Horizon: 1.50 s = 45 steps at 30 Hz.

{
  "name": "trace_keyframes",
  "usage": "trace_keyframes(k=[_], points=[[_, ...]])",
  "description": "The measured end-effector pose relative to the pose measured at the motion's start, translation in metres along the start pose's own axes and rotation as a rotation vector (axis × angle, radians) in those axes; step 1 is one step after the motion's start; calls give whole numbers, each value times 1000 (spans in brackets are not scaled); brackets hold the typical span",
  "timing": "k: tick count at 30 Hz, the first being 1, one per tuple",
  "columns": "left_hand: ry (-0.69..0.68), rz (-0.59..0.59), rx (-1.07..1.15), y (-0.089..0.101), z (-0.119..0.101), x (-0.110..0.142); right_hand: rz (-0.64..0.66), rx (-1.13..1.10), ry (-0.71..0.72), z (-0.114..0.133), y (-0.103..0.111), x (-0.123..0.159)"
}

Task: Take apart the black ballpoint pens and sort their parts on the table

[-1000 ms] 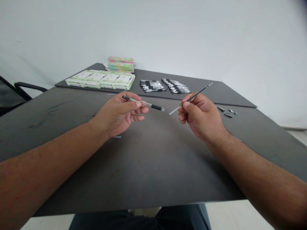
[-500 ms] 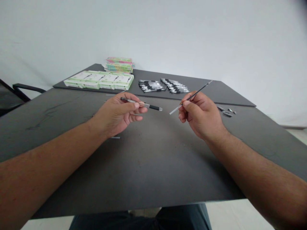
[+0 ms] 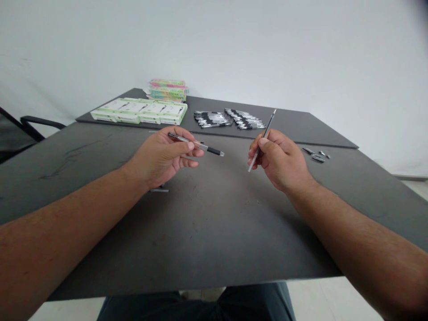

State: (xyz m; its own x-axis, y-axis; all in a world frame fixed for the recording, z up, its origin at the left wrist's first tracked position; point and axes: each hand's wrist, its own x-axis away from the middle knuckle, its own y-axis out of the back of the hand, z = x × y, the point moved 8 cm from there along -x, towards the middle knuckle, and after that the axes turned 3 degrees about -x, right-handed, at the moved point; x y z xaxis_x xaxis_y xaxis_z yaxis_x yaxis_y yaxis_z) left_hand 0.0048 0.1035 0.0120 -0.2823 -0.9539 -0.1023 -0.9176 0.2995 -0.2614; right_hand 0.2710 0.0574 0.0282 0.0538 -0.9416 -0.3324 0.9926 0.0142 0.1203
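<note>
Between thumb and fingers, my left hand [image 3: 172, 156] pinches a clear pen barrel [image 3: 214, 151] with a black grip, its open end pointing right. My right hand [image 3: 279, 156] is closed on a thin pen refill [image 3: 267, 127], dark in its upper part and pale at the lower end. The refill stands steeply, tip up. A gap separates the barrel from the refill; both are held above the dark table [image 3: 207, 249]. Partly hidden under my left hand, a thin pale refill-like stick [image 3: 159, 191] lies on the table.
Two groups of clear pens with black grips [image 3: 212, 119] lie on the raised board at the back. White-green boxes [image 3: 140, 111] stand left of them, with a stack of colourful packs [image 3: 167, 90] behind. Small pen parts [image 3: 316, 156] lie at the right. A chair [image 3: 43, 121] is at the left.
My right hand has turned the refill more upright, its pale lower end swinging down and slightly right. My left hand and the pen barrel have barely moved.
</note>
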Motion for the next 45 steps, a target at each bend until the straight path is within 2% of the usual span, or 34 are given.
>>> trace_keyframes(k=[6,16,20,24,27,29,34,38,40,42,45], points=[[7,63,-35,-6,5,1,38,106,0,-3,-2,0],[26,118,-121,-11,9,5,72,116,-17,0,-11,0],[51,159,-175,-15,13,7,96,275,1,4,-11,2],[44,217,-271,-25,16,12,196,479,60,16,-26,9],[39,275,-355,-32,18,15,338,515,60,21,-47,18],[28,272,-415,-31,18,15,402,504,61,22,-58,21],[-18,255,-463,-26,18,11,436,524,63,16,-67,23],[30,257,-411,-26,20,13,423,562,76,16,-67,23],[63,231,-372,-27,20,14,377,584,102,24,-60,19],[64,197,-398,-27,17,14,266,630,111,37,-37,9],[42,179,-538,-26,14,12,19,792,81,53,30,-11]])
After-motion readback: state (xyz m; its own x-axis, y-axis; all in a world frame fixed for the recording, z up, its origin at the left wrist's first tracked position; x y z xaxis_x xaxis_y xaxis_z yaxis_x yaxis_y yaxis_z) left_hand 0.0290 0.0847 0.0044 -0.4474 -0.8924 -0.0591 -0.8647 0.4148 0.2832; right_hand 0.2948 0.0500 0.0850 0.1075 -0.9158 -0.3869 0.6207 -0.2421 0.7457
